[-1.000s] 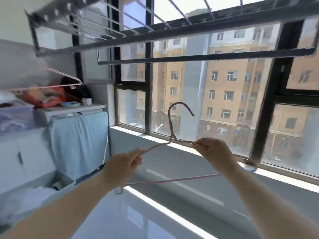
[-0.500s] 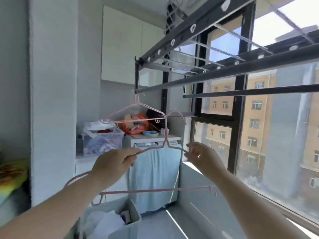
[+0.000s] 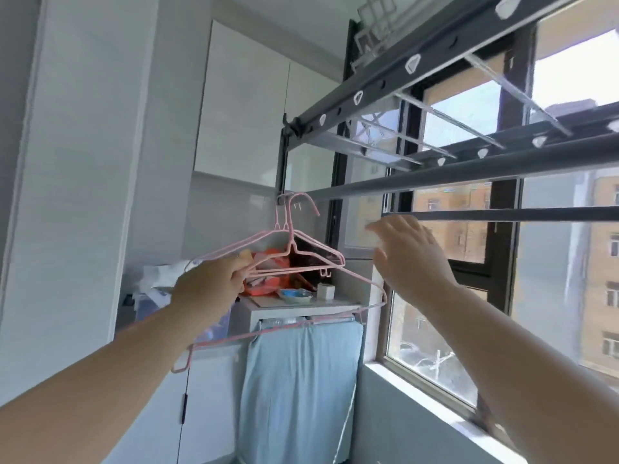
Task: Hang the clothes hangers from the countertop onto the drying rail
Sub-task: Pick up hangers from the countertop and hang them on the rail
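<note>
Below end of rail [image 3: 469, 175]: left hand [image 3: 214, 283] grip pinches pink hanger [image 3: 290, 229]; right hand [image 3: 405, 252] spread, clear of it.

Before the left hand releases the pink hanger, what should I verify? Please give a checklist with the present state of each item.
1. Left hand grips the held pink hanger: ok, fingers curled round its shoulder wire.
2. Its hook is over the drying rail: cannot tell, two hooks overlap at the rail's end.
3. Right hand is off the hanger: ok, open, fingers straight.
4. Held hanger is level: not ok, its left end sits lower.
5. It is free of the other pink hanger: cannot tell, their wires cross in this view.
</note>
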### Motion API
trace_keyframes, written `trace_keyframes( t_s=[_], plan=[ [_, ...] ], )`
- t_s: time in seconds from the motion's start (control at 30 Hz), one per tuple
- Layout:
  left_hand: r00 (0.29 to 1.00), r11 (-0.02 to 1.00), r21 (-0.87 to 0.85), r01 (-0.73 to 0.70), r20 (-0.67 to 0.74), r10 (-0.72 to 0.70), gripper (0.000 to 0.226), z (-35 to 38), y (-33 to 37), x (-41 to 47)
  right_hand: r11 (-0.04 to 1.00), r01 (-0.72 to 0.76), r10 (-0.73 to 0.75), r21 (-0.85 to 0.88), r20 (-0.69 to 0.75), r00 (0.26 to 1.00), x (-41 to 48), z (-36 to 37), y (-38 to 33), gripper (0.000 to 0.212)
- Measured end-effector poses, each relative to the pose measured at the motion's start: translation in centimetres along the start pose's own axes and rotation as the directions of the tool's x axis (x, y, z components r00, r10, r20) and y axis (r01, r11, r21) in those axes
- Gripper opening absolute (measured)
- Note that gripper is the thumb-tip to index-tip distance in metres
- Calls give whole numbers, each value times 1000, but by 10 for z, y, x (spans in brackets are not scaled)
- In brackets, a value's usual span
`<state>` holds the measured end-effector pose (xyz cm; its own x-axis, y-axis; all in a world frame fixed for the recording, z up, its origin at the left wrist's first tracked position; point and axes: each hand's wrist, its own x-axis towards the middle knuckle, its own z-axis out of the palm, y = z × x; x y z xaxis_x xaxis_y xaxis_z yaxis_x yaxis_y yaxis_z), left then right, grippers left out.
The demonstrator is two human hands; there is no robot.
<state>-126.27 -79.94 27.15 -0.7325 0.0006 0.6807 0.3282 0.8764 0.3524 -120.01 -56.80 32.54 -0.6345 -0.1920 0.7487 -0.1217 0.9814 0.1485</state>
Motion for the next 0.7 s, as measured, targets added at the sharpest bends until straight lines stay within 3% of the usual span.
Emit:
trace_keyframes(
  t_s=[0.13,0.27,0.4,0.7],
  plan=[
    [996,998,-17,-65,-55,64,28,23,-28,69,917,31,-50,-398,-37,998,59,12,-18,45],
    [993,994,-47,-97,-65,94,28,46,-47,122,771,-91,89,-631,-35,995,100,24,-28,45],
    [994,990,-100,-96,-53,91,29,66,-60,160,698,-195,198,-689,-76,977,121,34,-36,39],
    [988,965,-214,-152,3,157,28,96,-69,192,672,-210,199,-710,-100,975,127,49,-30,36]
  ],
)
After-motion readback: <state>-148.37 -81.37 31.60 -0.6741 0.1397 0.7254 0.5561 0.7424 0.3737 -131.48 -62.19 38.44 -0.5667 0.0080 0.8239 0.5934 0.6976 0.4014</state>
